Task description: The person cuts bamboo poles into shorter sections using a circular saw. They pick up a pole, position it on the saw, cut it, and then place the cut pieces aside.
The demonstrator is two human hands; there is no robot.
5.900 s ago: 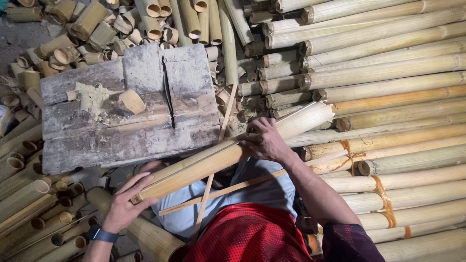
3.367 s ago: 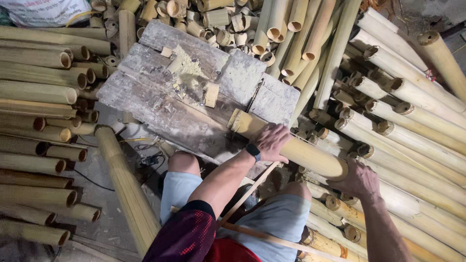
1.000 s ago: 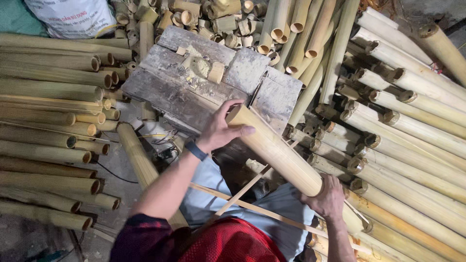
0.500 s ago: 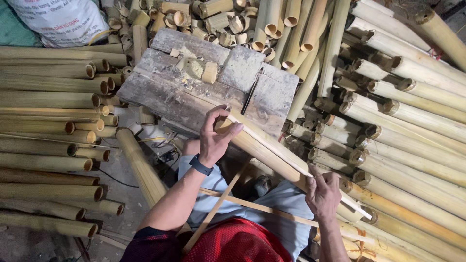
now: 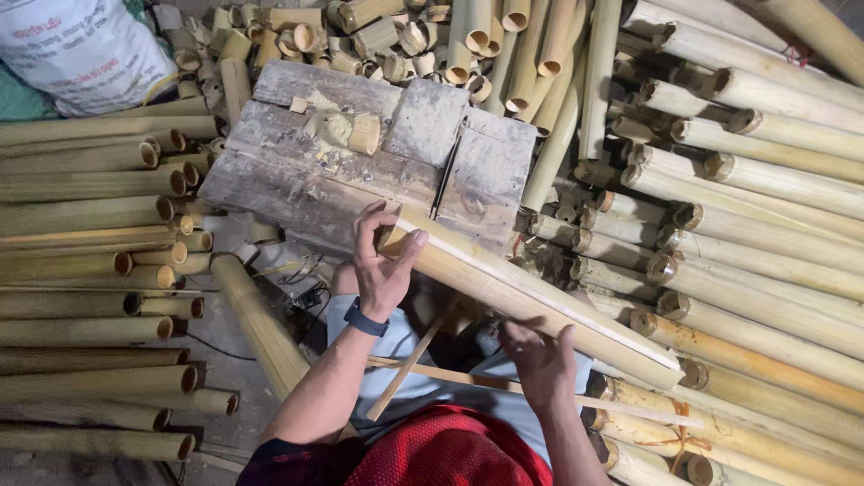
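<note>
- Since half a second ago the bamboo pole (image 5: pixel 531 301) has dropped lower across the lap; the left hand (image 5: pixel 382 261) has slid to its near end and the camera has drawn in closer.
- Left hand: fingers curled over the pole's cut end, thumb on its upper face, clamped on it. A dark wristband (image 5: pixel 364 318) sits just below the hand.
- Right hand (image 5: pixel 540 360): under the pole's middle, fingers bent up against its underside; it looks closed on the pole, though the grip itself is partly hidden.
- The pole runs from the left hand down and away past the right hand, its far end resting among the stacked bamboo (image 5: pixel 765 225).
- Just beyond the left hand lies the wooden block (image 5: pixel 360 180), with a dark blade (image 5: pixel 444 175) standing in its slot and a short bamboo offcut (image 5: pixel 364 133) further out.
- Beneath both hands, thin bamboo strips (image 5: pixel 423 346) cross the lap.
- Judgement: the step in hand is positioning the pole's end at the block. The next move calls for lining that end squarely with the blade while the right hand keeps the length steady.
</note>
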